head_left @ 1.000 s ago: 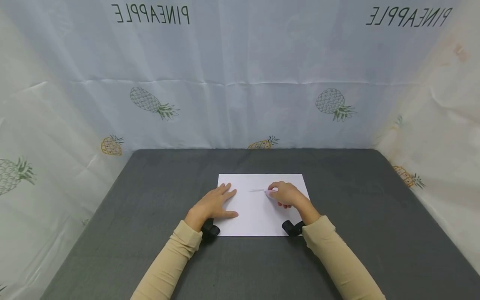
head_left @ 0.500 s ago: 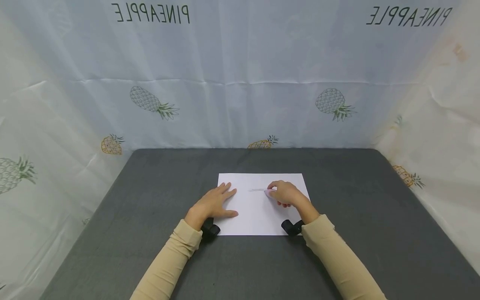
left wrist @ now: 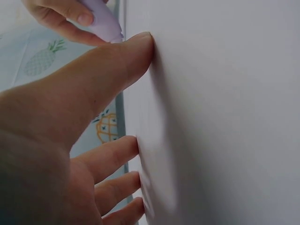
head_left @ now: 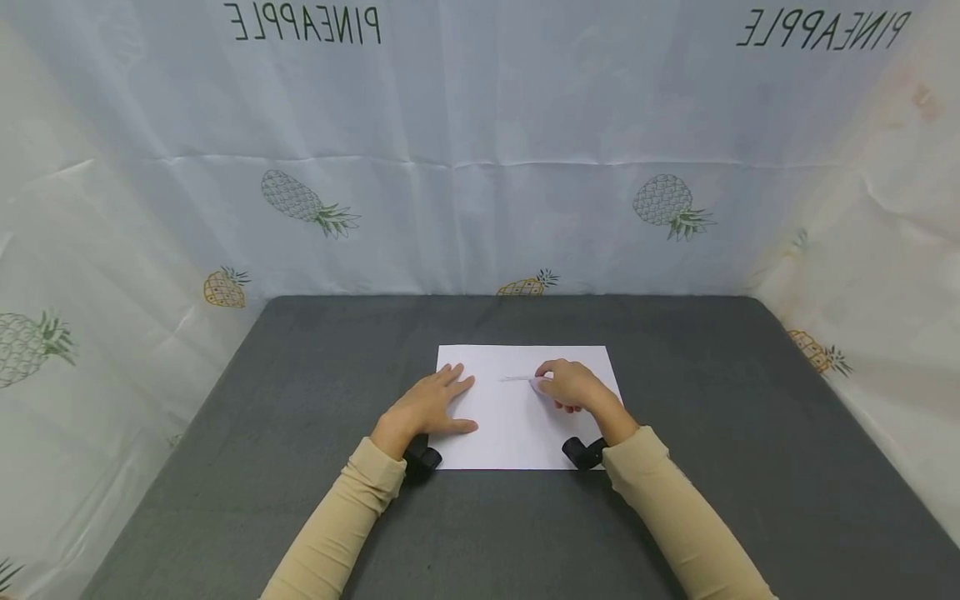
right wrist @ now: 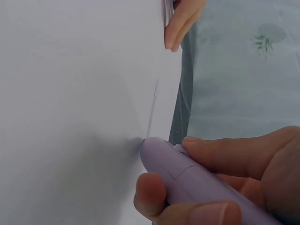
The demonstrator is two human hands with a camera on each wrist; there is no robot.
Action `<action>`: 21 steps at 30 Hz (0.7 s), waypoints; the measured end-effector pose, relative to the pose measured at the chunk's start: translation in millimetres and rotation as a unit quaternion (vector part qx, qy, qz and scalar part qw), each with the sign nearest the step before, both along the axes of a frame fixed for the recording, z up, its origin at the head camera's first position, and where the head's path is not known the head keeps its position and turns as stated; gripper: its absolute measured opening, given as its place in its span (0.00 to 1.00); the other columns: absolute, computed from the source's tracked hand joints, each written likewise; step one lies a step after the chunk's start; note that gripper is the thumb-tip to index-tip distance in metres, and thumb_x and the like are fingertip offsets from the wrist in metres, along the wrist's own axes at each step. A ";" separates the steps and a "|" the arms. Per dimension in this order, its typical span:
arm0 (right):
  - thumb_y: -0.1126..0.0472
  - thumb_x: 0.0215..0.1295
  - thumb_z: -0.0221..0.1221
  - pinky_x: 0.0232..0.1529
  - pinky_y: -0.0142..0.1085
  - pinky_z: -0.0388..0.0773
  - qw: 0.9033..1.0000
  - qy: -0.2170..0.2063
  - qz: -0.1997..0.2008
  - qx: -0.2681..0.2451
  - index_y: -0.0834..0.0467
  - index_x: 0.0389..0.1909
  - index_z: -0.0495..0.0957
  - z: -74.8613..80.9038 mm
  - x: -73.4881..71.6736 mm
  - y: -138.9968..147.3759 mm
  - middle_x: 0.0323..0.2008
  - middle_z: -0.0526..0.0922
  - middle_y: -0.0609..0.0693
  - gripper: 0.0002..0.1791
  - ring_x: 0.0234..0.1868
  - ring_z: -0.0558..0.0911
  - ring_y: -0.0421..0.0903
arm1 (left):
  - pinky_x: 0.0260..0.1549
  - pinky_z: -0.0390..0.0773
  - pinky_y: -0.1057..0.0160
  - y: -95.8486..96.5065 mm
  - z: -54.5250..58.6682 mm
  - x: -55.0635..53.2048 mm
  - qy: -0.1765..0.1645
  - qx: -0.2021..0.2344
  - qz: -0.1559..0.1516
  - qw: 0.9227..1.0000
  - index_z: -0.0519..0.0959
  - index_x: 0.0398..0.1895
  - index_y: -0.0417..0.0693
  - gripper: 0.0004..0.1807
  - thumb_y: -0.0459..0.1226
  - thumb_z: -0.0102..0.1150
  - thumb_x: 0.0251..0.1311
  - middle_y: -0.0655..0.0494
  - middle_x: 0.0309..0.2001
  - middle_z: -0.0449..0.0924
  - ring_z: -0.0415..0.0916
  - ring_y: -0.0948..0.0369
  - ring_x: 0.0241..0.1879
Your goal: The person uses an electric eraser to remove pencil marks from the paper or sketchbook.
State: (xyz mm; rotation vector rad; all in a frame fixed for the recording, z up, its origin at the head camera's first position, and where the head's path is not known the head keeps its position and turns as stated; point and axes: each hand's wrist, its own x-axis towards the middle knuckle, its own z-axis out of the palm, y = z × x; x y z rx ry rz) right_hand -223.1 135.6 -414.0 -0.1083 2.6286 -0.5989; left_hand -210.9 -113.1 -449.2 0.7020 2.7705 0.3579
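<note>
A white sheet of paper (head_left: 510,433) lies on the dark grey table, with thin lines (right wrist: 152,108) on its upper middle part. My left hand (head_left: 427,404) rests on the paper's left side with fingers spread, and in the left wrist view its thumb and fingertips (left wrist: 133,213) touch the sheet. My right hand (head_left: 576,387) grips a thick, rounded lilac pen-shaped tool (right wrist: 187,173) between thumb and fingers. One finger lies by a small raised part on the tool's side. Its front end is right at the paper, where the lines end; the tip itself is mostly hidden.
Black wrist cameras (head_left: 581,454) sit below both wrists, over the paper's near corners. The grey table (head_left: 337,342) extends around the sheet. Behind it and at the sides hangs a pale curtain (head_left: 480,225) printed with pineapples.
Both hands stay at nearly the same places on the paper, and the right hand keeps its grip on the tool. The head view has tilted very slightly.
</note>
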 end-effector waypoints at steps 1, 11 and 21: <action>0.56 0.72 0.50 0.16 0.29 0.66 1.000 0.001 -0.002 -0.001 0.56 0.61 0.72 0.5 -0.2 -0.6 0.15 0.72 0.48 0.20 0.14 0.68 0.41 | 0.74 0.55 0.45 0.1 0.1 0.0 0.000 0.000 0.000 1.000 0.60 0.73 0.50 0.43 0.57 0.61 0.57 0.45 0.77 0.51 0.47 0.46 0.78; 0.56 0.72 0.50 0.15 0.29 0.65 1.000 0.001 0.004 0.004 0.56 0.61 0.73 1.7 -0.6 -1.8 0.15 0.73 0.49 0.20 0.12 0.67 0.41 | 0.74 0.55 0.46 -2.4 1.6 0.6 -0.001 -0.003 0.000 1.000 0.60 0.73 0.49 0.43 0.57 0.60 0.58 0.45 0.77 0.51 0.46 0.46 0.78; 0.56 0.71 0.50 0.15 0.29 0.65 1.000 0.012 0.004 0.002 0.57 0.60 0.73 3.2 1.8 -2.1 0.15 0.72 0.48 0.20 0.13 0.68 0.41 | 0.74 0.55 0.46 -0.3 -0.7 -0.5 -0.002 -0.004 0.000 1.000 0.60 0.73 0.50 0.43 0.57 0.60 0.58 0.46 0.77 0.51 0.46 0.47 0.78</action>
